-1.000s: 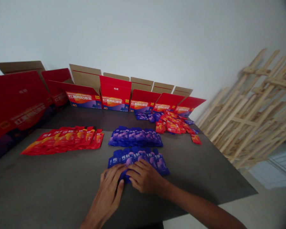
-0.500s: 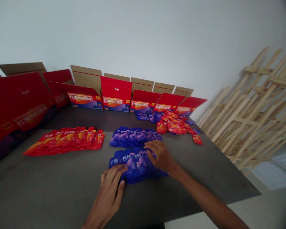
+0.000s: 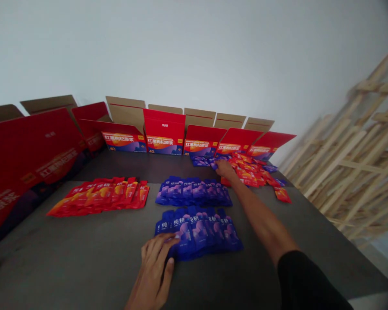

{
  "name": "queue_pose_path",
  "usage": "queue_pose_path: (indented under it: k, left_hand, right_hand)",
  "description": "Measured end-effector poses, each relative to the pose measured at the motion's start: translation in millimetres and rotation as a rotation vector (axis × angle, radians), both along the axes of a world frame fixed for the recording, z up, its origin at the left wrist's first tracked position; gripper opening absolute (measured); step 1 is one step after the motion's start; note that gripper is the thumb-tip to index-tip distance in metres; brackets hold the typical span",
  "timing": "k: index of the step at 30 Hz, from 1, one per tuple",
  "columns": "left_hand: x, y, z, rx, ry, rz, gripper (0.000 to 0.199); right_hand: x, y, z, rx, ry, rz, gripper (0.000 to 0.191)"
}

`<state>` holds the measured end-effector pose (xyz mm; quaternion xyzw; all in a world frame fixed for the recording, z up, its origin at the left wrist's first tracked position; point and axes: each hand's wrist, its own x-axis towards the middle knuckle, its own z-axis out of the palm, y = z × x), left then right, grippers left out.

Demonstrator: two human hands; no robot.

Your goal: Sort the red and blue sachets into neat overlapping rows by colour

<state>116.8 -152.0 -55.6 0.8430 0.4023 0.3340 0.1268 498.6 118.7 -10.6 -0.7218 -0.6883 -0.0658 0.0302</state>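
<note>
Nearest me on the dark table (image 3: 93,254) is a row of overlapping blue pouches (image 3: 200,232). My left hand (image 3: 157,262) rests on its left end, fingers spread and thumb apart. Just behind lies a second blue row (image 3: 192,191). My right hand (image 3: 225,168) reaches to the back, its fingers closed on a blue pouch (image 3: 214,165) beside the loose blue pouches (image 3: 200,161). Right of that hand is a jumbled heap of red pouches (image 3: 252,170). A fanned row of red pouches (image 3: 101,196) lies at the left.
Several open red cartons (image 3: 164,133) line the back of the table, by the white wall. Larger red cartons (image 3: 35,155) stand along the left. Wooden frames (image 3: 358,159) lean beyond the right edge.
My right hand has left the front blue row and moved back to the loose blue pouches, closing on one. My left hand stays on the front row. The view has shifted slightly.
</note>
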Motion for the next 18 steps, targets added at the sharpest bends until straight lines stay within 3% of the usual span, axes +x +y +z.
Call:
queue_pose_path:
  k: [8,18]
  left_hand:
    - [-3,-5,-5.3,-0.052,-0.015,0.017,0.039]
    - [-1,-5,-3.9,-0.06,-0.009,0.019,0.041]
  right_hand:
    - [8,20,-15.4,-0.114,-0.183,0.04,0.038]
    - [6,12,-10.6,0.012,-0.127,0.152,0.027]
